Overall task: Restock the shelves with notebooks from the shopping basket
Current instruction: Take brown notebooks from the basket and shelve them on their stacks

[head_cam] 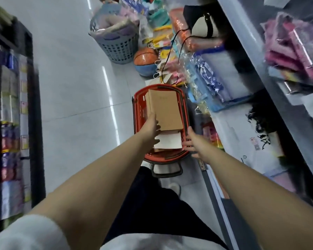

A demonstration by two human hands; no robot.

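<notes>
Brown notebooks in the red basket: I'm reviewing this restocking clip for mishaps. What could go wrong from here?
1. The left hand grips the brown notebooks at one edge only, while the right hand is open beside the red basket. The stack might fan out and slip.
2. A black cord trails over packaged goods piled just beyond the basket. The lifted stack or a foot might catch it.

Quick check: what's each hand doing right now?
Left hand: holding the brown notebook over the red basket.
Right hand: open, fingers spread, holding nothing, by the basket's right rim.
</notes>
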